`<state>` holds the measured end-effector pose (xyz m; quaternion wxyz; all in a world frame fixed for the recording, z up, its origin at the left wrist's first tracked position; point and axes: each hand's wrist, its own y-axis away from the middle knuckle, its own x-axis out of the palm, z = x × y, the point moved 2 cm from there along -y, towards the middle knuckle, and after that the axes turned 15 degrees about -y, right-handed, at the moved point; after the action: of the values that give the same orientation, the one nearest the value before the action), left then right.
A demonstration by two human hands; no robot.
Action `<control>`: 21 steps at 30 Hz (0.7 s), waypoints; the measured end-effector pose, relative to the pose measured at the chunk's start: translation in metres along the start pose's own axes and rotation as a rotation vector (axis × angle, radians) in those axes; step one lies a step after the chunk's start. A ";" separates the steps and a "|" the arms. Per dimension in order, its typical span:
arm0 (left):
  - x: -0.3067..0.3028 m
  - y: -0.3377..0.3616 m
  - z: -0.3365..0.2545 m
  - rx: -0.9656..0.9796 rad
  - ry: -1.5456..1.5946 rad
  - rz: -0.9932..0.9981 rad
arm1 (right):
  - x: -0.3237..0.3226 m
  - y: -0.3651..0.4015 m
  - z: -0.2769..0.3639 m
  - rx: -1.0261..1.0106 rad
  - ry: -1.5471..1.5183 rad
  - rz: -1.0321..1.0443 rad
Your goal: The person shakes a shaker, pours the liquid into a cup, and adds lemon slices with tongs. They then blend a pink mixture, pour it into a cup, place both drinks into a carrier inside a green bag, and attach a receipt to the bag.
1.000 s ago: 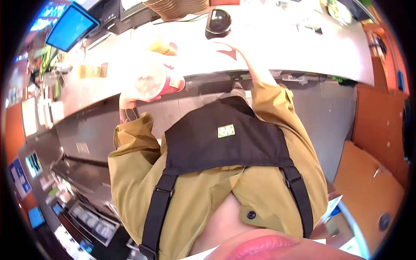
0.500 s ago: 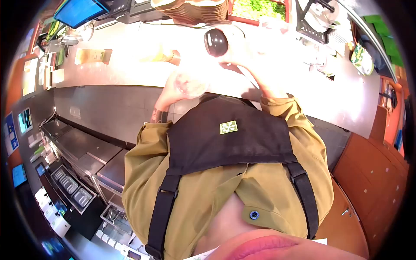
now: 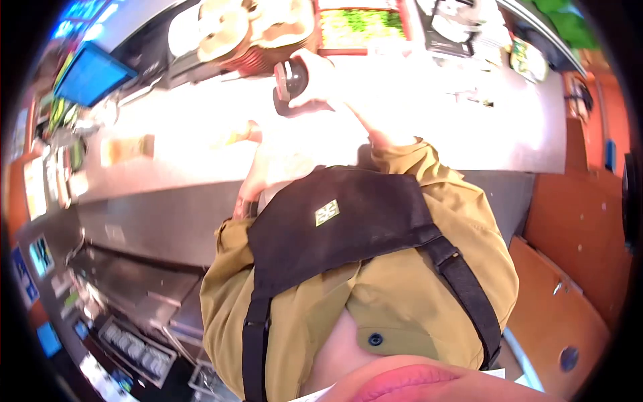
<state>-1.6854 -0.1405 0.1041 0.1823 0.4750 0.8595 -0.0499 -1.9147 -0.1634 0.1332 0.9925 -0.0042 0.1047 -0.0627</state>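
- On the black cloth apron [image 3: 341, 244], a pale-green square patch [image 3: 327, 213] bears a geometric emblem.
- Over the bright metal counter [image 3: 509, 134], the right hand [image 3: 323, 79] grips a glossy black rounded device [image 3: 293, 79]; contact below, I can't tell.
- Its reddish face points leftward, long axis roughly away from the body.
- Apart from it, the left hand [image 3: 262, 167] curls around a pale, glare-whitened cup [image 3: 295, 163].

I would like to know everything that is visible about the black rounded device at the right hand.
The black device is rounded and glossy, perhaps plastic, with a reddish part on its left. The right hand grips its right side. It is over the counter, nearer the person than the brown trays; glare hides whether it touches the surface.
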 end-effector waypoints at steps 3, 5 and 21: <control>-0.002 -0.005 0.007 0.037 -0.069 -0.045 | -0.014 0.018 0.016 -0.290 0.114 -0.177; -0.003 -0.008 0.019 -0.088 0.018 -0.037 | -0.010 0.037 0.000 -0.354 0.309 -0.248; 0.008 -0.017 0.014 0.042 -0.139 -0.186 | -0.252 0.075 -0.070 -0.228 0.838 -1.022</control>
<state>-1.7000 -0.1473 0.0870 0.2259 0.3924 0.8838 -0.1173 -2.1646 -0.0575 0.1151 0.7070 -0.1332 0.4720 -0.5096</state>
